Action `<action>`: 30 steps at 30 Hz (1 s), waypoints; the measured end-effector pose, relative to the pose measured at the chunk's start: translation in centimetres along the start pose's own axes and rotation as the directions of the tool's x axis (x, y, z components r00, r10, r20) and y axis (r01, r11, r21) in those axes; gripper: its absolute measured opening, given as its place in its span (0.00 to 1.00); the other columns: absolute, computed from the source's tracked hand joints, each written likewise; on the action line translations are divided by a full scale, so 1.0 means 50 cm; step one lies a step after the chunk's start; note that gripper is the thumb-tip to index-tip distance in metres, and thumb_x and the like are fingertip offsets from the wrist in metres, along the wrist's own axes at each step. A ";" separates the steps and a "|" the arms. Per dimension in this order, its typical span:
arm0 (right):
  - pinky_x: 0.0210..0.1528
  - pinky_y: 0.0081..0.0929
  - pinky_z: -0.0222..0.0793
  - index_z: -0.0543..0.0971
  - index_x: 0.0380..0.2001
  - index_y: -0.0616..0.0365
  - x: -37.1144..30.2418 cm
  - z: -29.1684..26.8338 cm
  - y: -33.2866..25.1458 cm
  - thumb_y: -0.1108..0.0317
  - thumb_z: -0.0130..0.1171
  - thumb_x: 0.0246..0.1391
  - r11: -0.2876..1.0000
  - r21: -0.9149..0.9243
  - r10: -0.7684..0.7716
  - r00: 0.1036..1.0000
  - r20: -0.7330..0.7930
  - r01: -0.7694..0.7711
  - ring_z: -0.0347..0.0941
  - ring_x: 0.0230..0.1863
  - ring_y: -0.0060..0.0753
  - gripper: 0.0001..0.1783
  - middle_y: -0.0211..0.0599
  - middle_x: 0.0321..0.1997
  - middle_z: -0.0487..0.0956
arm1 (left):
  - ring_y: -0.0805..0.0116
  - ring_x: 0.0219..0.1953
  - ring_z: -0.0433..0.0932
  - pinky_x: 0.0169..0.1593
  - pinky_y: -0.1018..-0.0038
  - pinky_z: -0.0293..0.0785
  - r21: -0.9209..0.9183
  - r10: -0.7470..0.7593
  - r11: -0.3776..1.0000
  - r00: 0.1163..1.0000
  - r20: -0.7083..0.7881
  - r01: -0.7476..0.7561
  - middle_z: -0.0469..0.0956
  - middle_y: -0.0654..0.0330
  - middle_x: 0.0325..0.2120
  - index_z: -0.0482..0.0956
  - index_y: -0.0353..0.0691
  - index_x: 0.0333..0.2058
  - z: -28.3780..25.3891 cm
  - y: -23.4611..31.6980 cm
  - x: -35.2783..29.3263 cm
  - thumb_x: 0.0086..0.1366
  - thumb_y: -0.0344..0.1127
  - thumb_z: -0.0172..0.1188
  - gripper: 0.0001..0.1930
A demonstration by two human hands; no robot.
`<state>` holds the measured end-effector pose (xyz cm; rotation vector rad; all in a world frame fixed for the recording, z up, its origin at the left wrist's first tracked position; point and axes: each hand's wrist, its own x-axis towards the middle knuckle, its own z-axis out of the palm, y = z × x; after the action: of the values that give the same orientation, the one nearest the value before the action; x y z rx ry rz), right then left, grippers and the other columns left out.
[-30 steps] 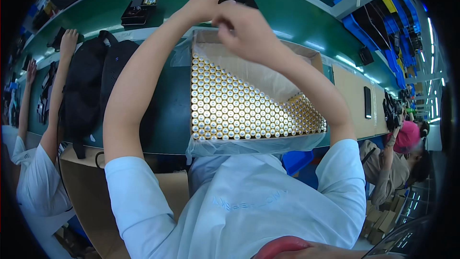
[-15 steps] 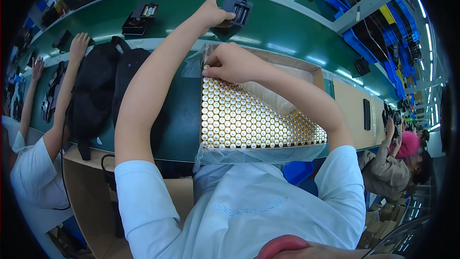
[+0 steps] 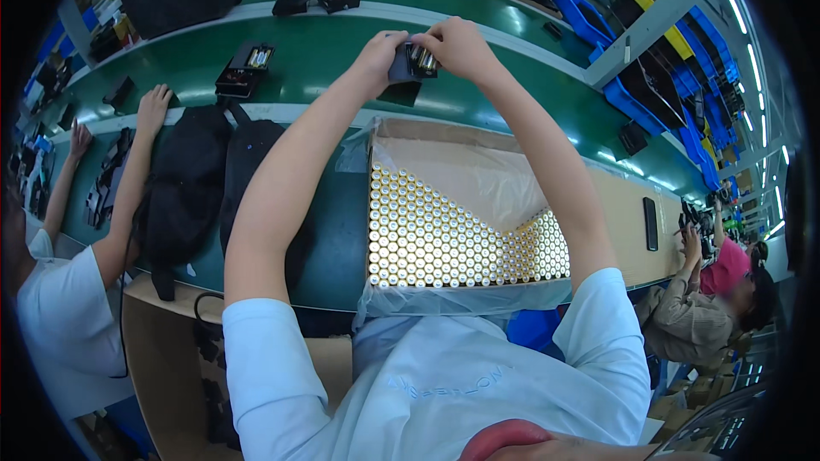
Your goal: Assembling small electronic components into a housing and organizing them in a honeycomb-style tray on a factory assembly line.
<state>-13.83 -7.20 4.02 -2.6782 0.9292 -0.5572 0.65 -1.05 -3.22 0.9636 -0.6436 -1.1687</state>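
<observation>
My left hand (image 3: 380,61) is closed around a dark battery-powered case (image 3: 399,67), held above the green bench beyond the carton. Its compartment faces up, with gold-and-dark batteries (image 3: 421,63) inside. The fingers of my right hand (image 3: 461,48) are pinched together at the compartment's right side, pressing on the batteries; their tips are partly hidden. Nearer to me, an open carton (image 3: 457,138) lined with clear plastic holds many upright batteries (image 3: 427,243) in tight rows. Part of its cardboard bottom shows on the far side.
Left of the carton lie black bags (image 3: 178,179). Another open case with batteries (image 3: 248,68) sits on the green bench (image 3: 316,55). A co-worker's arm (image 3: 128,179) reaches in at left. A flat cardboard (image 3: 619,213) with a black bar (image 3: 651,224) lies right.
My right hand has left the carton and moved up to the case, where batteries now show in the compartment. The case has come slightly nearer in my left hand, and the view has shifted.
</observation>
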 end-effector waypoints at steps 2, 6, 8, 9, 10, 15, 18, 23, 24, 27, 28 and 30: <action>0.23 0.25 0.69 0.86 0.32 0.67 0.009 0.002 -0.005 0.62 0.60 0.60 1.000 0.003 0.018 0.998 0.053 -0.018 0.70 0.16 0.27 0.16 0.38 0.20 0.81 | 0.58 0.46 0.78 0.40 0.68 0.81 -0.012 -0.010 1.000 1.000 0.028 0.010 0.74 0.47 0.47 0.68 0.33 0.55 -0.005 -0.004 0.003 0.70 0.32 0.56 0.18; 0.23 0.26 0.70 0.87 0.32 0.67 0.025 0.006 -0.015 0.62 0.62 0.60 0.997 0.003 0.070 0.972 0.223 -0.072 0.71 0.16 0.28 0.16 0.39 0.21 0.82 | 0.57 0.41 0.80 0.38 0.68 0.83 -0.051 -0.043 0.998 0.994 0.102 0.048 0.75 0.49 0.43 0.68 0.31 0.52 -0.016 -0.003 0.005 0.72 0.35 0.54 0.16; 0.24 0.26 0.70 0.87 0.33 0.66 0.012 0.002 -0.008 0.64 0.63 0.58 0.993 0.108 0.030 0.992 0.124 -0.043 0.71 0.16 0.30 0.13 0.39 0.22 0.83 | 0.56 0.41 0.80 0.39 0.66 0.84 0.010 -0.030 1.000 1.000 -0.004 0.030 0.75 0.48 0.44 0.68 0.31 0.53 -0.003 -0.002 0.001 0.72 0.35 0.53 0.16; 0.24 0.26 0.70 0.87 0.34 0.65 0.001 0.001 -0.004 0.65 0.64 0.57 0.987 0.161 0.017 0.997 0.072 -0.028 0.71 0.16 0.31 0.12 0.38 0.22 0.83 | 0.55 0.41 0.80 0.39 0.65 0.84 0.043 -0.023 0.999 0.998 -0.055 0.026 0.75 0.47 0.44 0.67 0.32 0.53 0.003 -0.002 -0.002 0.72 0.35 0.53 0.16; 0.24 0.26 0.70 0.87 0.34 0.64 -0.007 0.004 -0.003 0.66 0.65 0.56 0.977 0.214 0.007 1.000 0.018 -0.011 0.71 0.16 0.31 0.11 0.38 0.22 0.83 | 0.55 0.41 0.80 0.39 0.64 0.85 0.077 -0.016 0.997 0.994 -0.105 0.024 0.75 0.47 0.44 0.67 0.32 0.54 0.005 0.000 -0.007 0.72 0.34 0.52 0.16; 0.28 0.27 0.71 0.87 0.40 0.60 -0.063 0.058 0.010 0.69 0.67 0.52 0.946 -0.031 -0.323 0.936 -0.137 0.322 0.73 0.20 0.31 0.12 0.35 0.28 0.86 | 0.52 0.49 0.76 0.47 0.58 0.84 0.253 0.141 0.964 0.960 -0.244 -0.077 0.71 0.41 0.51 0.64 0.33 0.60 0.007 -0.007 -0.031 0.71 0.34 0.55 0.22; 0.30 0.28 0.71 0.86 0.43 0.57 -0.062 0.060 0.014 0.70 0.67 0.51 0.930 -0.005 -0.366 0.924 -0.113 0.368 0.74 0.22 0.32 0.14 0.34 0.32 0.86 | 0.51 0.50 0.76 0.47 0.58 0.84 0.194 0.086 0.980 0.974 -0.210 -0.045 0.70 0.41 0.51 0.63 0.33 0.61 0.015 -0.009 -0.021 0.70 0.33 0.56 0.24; 0.36 0.29 0.72 0.84 0.48 0.56 -0.024 0.026 0.025 0.72 0.67 0.50 0.930 0.129 -0.339 0.939 -0.063 0.344 0.75 0.28 0.37 0.19 0.36 0.40 0.87 | 0.48 0.51 0.75 0.47 0.57 0.83 0.065 -0.023 0.997 0.989 -0.148 0.032 0.67 0.39 0.53 0.58 0.35 0.63 0.000 0.012 -0.008 0.66 0.29 0.57 0.29; 0.36 0.29 0.72 0.84 0.47 0.58 -0.009 0.019 0.029 0.71 0.66 0.52 0.945 0.110 -0.292 0.945 -0.147 0.309 0.75 0.27 0.38 0.18 0.37 0.39 0.87 | 0.47 0.51 0.75 0.47 0.57 0.83 0.046 -0.046 0.998 0.990 -0.134 0.052 0.67 0.39 0.53 0.57 0.35 0.64 -0.003 0.014 -0.008 0.66 0.28 0.58 0.30; 0.36 0.28 0.71 0.84 0.46 0.59 0.035 0.030 0.041 0.69 0.65 0.54 0.957 0.052 -0.264 0.934 -0.243 0.284 0.74 0.27 0.37 0.15 0.36 0.37 0.86 | 0.47 0.52 0.75 0.47 0.57 0.83 0.063 -0.068 0.995 0.993 -0.100 0.075 0.66 0.39 0.54 0.56 0.36 0.64 0.000 0.014 -0.012 0.64 0.27 0.59 0.32; 0.35 0.28 0.71 0.84 0.45 0.59 0.049 0.042 0.042 0.67 0.64 0.55 0.955 0.000 -0.288 0.925 -0.247 0.298 0.74 0.27 0.36 0.14 0.35 0.37 0.86 | 0.47 0.52 0.75 0.48 0.57 0.83 0.087 -0.066 0.994 0.995 -0.079 0.073 0.66 0.39 0.54 0.56 0.36 0.64 0.005 0.012 -0.016 0.63 0.26 0.60 0.33; 0.34 0.28 0.71 0.84 0.43 0.60 0.067 0.060 0.049 0.65 0.63 0.58 0.943 -0.107 -0.333 0.908 -0.253 0.316 0.74 0.27 0.33 0.13 0.33 0.36 0.86 | 0.47 0.52 0.75 0.48 0.57 0.82 0.136 -0.065 0.988 0.997 -0.030 0.068 0.66 0.39 0.55 0.56 0.37 0.64 0.012 0.011 -0.019 0.62 0.25 0.62 0.35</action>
<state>-11.45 -10.85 1.40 -2.8849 0.5640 -0.9986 0.12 -0.25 -2.38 1.1218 -0.6821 -1.1804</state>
